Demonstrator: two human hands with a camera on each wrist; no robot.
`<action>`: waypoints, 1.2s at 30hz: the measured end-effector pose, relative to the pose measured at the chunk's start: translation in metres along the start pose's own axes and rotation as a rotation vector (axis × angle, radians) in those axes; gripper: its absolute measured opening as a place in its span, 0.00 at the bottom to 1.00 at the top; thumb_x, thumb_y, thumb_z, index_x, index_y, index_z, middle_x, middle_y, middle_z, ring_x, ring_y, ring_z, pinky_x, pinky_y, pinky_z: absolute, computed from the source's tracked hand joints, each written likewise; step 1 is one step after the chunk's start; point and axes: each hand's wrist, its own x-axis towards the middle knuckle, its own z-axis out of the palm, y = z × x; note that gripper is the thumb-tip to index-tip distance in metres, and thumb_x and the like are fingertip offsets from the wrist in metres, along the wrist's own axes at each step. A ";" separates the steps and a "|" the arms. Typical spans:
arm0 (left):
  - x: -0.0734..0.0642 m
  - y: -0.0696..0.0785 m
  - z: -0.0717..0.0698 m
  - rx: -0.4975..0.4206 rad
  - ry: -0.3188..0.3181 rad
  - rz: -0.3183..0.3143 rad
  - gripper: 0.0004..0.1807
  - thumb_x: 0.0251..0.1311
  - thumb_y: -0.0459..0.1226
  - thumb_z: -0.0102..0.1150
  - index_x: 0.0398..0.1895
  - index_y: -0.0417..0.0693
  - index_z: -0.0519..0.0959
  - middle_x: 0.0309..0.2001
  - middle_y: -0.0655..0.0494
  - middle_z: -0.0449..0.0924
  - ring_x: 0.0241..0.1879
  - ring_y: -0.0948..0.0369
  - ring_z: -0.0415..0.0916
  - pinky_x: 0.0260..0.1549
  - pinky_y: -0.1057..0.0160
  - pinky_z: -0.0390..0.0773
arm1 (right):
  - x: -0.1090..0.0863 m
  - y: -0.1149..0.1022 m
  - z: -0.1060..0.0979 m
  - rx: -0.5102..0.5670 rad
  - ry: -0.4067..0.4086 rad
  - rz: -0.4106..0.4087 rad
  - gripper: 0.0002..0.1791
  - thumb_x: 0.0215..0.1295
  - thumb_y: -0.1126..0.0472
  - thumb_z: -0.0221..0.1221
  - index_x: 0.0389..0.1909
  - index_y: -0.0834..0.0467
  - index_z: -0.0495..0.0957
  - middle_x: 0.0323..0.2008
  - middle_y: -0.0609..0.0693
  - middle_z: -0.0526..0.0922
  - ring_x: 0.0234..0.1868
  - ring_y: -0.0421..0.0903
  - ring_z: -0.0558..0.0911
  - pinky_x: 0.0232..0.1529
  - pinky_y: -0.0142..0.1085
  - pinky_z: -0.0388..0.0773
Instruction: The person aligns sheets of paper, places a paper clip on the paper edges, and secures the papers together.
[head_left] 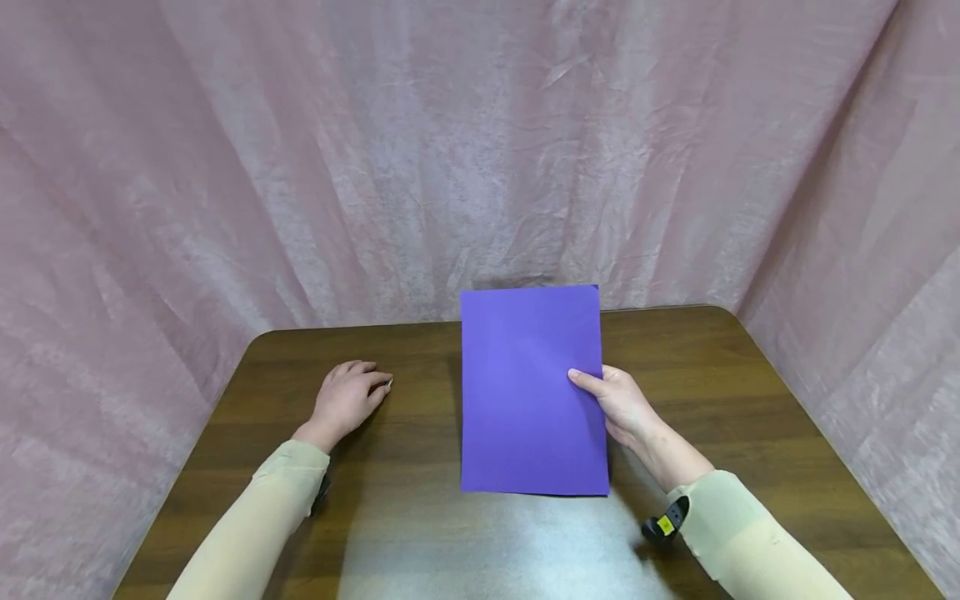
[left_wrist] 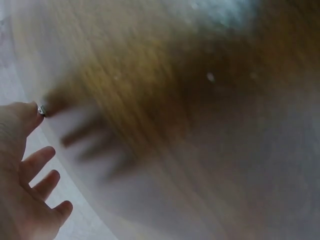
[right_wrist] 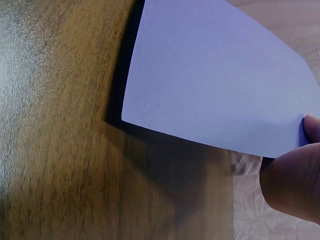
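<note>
Fingers [head_left: 588,382] of right hand [head_left: 628,407] pinch purple sheet [head_left: 525,396] by one side, seemingly to steady it above table [head_left: 690,358]; left hand [head_left: 347,400] pinches tiny shiny piece [left_wrist: 41,110].

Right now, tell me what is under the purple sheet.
The table and a dark shadow show past the edges of the sheet. Anything farther in beneath it is covered, so I cannot tell.

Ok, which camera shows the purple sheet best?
The head view: the purple sheet shows nearly whole, only the right hand overlapping its edge. The right wrist view crops it; the left wrist view shows none.
</note>
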 end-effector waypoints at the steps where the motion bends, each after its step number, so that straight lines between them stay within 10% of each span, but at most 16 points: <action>1: 0.000 0.000 0.001 -0.007 0.009 0.003 0.18 0.74 0.45 0.58 0.62 0.52 0.82 0.69 0.41 0.72 0.71 0.38 0.60 0.69 0.32 0.53 | 0.000 0.000 0.000 0.000 0.003 0.002 0.04 0.76 0.60 0.59 0.42 0.56 0.80 0.30 0.50 0.88 0.31 0.46 0.88 0.33 0.40 0.85; 14: -0.004 -0.005 0.002 -0.129 0.031 -0.004 0.19 0.70 0.41 0.64 0.62 0.53 0.83 0.71 0.41 0.68 0.74 0.38 0.55 0.69 0.29 0.47 | 0.001 0.002 0.001 -0.004 -0.019 0.011 0.05 0.76 0.59 0.59 0.42 0.57 0.79 0.30 0.51 0.88 0.31 0.46 0.88 0.34 0.41 0.85; 20: -0.003 -0.010 -0.014 -0.404 -0.032 -0.247 0.17 0.72 0.42 0.58 0.57 0.43 0.84 0.59 0.40 0.81 0.65 0.37 0.66 0.67 0.36 0.57 | -0.001 -0.001 0.001 -0.007 -0.006 0.013 0.05 0.75 0.59 0.59 0.40 0.56 0.80 0.29 0.50 0.88 0.31 0.46 0.88 0.33 0.41 0.85; 24: -0.001 -0.006 -0.029 -0.526 -0.149 -0.428 0.18 0.71 0.47 0.58 0.53 0.45 0.85 0.60 0.41 0.79 0.68 0.30 0.56 0.65 0.31 0.53 | -0.002 -0.004 -0.002 -0.020 -0.003 0.019 0.05 0.75 0.59 0.59 0.40 0.55 0.80 0.29 0.50 0.88 0.30 0.46 0.88 0.33 0.40 0.85; 36: 0.022 0.019 -0.027 -0.410 -0.162 -0.473 0.15 0.66 0.50 0.65 0.46 0.51 0.87 0.59 0.42 0.77 0.66 0.33 0.58 0.63 0.33 0.59 | -0.002 -0.006 -0.009 -0.002 -0.015 0.017 0.05 0.75 0.60 0.59 0.38 0.53 0.81 0.29 0.49 0.88 0.31 0.45 0.88 0.33 0.40 0.85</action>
